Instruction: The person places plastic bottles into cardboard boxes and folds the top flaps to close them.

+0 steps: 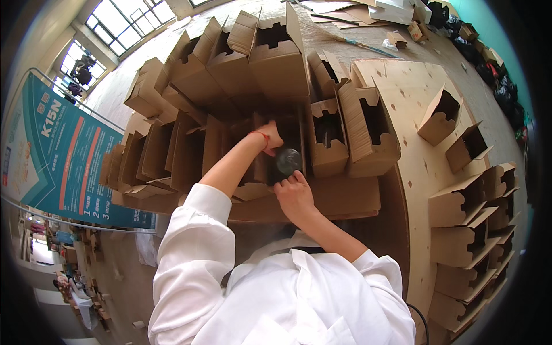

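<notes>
A: Head view: where's the dark round object [288,160]?
B: Between both hands, low among open cardboard boxes [326,138] on the worktop [422,167]

A: The grips?
B: Left hand [270,138] grasps its upper side; right hand [294,194] clasps its lower edge

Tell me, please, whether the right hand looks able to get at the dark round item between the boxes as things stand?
Probably yes: the right hand already rests against the dark round item, with nothing between them; the left hand is at its far side.
</notes>
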Motion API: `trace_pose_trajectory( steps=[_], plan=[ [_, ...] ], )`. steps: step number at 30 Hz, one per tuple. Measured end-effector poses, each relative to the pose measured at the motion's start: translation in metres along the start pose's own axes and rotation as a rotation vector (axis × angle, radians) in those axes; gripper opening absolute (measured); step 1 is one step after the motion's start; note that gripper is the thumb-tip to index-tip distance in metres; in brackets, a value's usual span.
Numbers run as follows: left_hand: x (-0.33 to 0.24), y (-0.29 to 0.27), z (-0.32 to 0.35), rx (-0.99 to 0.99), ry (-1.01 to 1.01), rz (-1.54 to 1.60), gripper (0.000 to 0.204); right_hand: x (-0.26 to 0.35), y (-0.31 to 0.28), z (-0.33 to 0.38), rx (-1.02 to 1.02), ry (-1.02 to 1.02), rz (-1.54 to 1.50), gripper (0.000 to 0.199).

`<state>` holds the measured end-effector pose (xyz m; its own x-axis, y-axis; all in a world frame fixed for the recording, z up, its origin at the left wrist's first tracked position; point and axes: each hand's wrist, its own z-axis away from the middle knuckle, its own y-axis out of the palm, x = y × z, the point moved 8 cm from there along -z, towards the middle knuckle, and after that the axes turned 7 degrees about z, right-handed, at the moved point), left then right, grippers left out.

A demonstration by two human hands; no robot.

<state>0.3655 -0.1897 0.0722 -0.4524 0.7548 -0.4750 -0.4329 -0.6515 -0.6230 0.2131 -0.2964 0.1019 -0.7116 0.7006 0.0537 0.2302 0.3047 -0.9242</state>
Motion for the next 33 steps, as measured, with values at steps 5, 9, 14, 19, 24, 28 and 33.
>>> trace_pose_trajectory(
  steps=[5,9,14,19,24,28,33],
  plan=[
    [-0.003,0.032,-0.012,0.154,-0.037,-0.246,0.044,0.006,-0.004,-0.002,-0.055,-0.05,-0.007,0.004],
    [0.0,0.058,0.006,0.313,-0.104,0.102,0.056,0.006,-0.005,-0.002,-0.046,-0.079,0.013,0.004],
    [-0.001,0.064,0.009,0.295,-0.014,0.204,0.07,0.008,0.0,-0.001,0.017,-0.112,-0.031,0.006],
    [0.032,0.065,-0.034,-0.188,0.019,-0.186,0.098,0.004,0.0,-0.006,-0.023,-0.114,-0.023,0.005],
    [0.042,0.076,-0.045,-0.054,0.099,-0.287,0.064,-0.006,0.002,-0.008,0.013,-0.098,-0.057,0.006],
    [-0.023,0.011,0.043,-0.354,0.539,-0.124,0.037,-0.034,-0.023,-0.006,-0.204,-0.006,-0.149,0.021],
    [0.003,-0.043,0.082,-0.555,0.658,0.021,0.058,-0.055,-0.043,-0.017,-0.311,0.108,-0.088,0.047]
  ],
)
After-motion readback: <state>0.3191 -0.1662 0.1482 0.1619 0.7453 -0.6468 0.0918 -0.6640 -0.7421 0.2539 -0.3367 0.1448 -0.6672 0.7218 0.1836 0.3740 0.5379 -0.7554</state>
